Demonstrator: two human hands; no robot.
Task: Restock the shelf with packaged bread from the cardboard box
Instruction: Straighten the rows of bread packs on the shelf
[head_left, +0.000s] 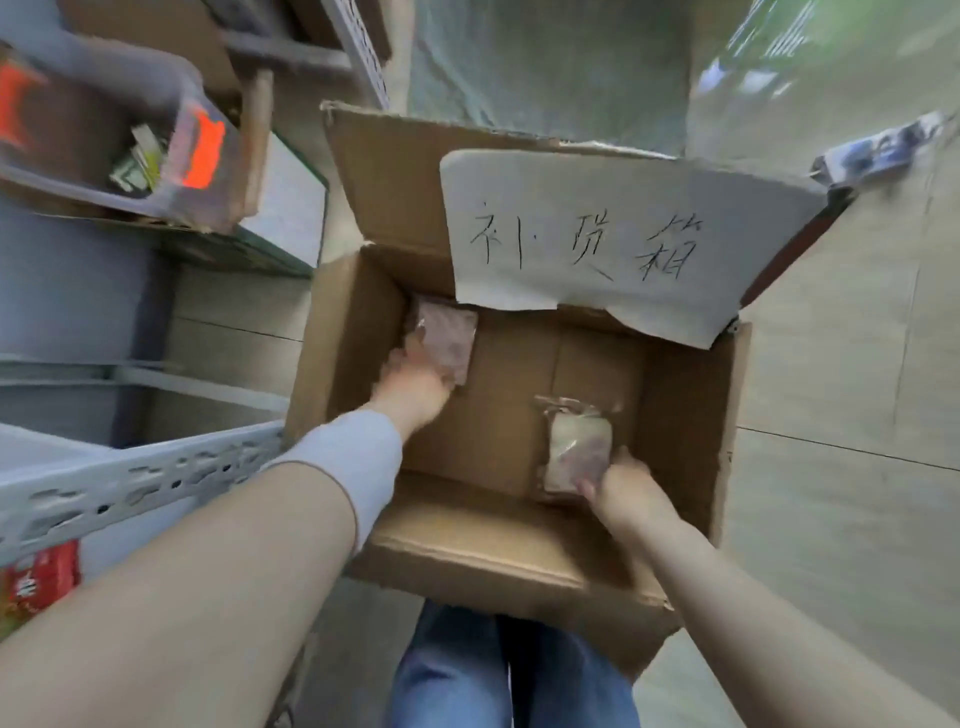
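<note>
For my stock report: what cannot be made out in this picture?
Head view only.
Left hand fingers: motion blur hides their hold on the far bread pack.
Labels on it and the near bread pack: blurred, unreadable.
Shelf: cut off by the left edge.
Cardboard box far corner: hidden under the paper sign.

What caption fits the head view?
Left hand holds the far bread packet, right hand the near bread packet, in the cardboard box.
</note>
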